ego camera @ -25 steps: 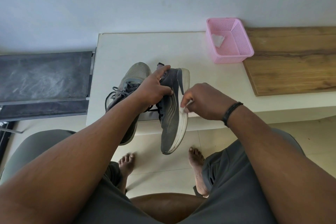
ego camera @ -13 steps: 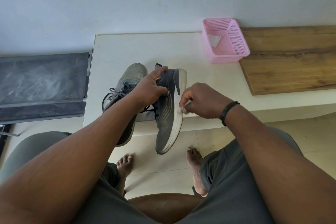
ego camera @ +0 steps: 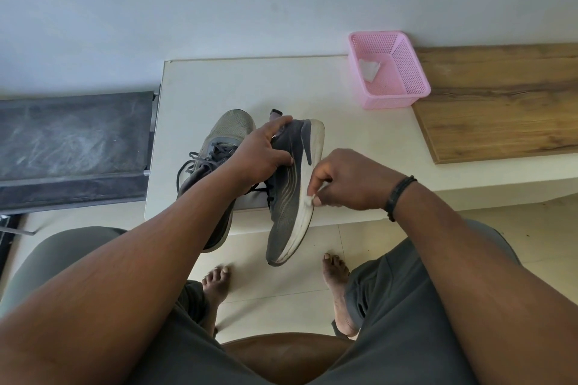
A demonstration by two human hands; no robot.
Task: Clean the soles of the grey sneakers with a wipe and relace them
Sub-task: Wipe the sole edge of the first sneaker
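My left hand (ego camera: 266,153) grips a dark grey sneaker (ego camera: 289,209) by its heel and collar, holding it on its side above the table's front edge, toe toward me. Its white sole edge (ego camera: 308,216) faces right. My right hand (ego camera: 347,180) pinches a small white wipe (ego camera: 311,198) against the middle of that sole edge. The second grey sneaker (ego camera: 219,141) lies on the table (ego camera: 281,84) to the left, partly hidden under my left forearm, with its dark laces loose.
A pink plastic basket (ego camera: 403,94) with a crumpled white wipe inside stands at the table's back right. A wooden board (ego camera: 500,103) lies to the right of it. A dark bench (ego camera: 72,141) sits left of the table. My bare feet rest on the tiled floor below.
My right hand with the wipe has slid a little along the sole edge toward the toe. The sneaker stays in my left hand's grip.
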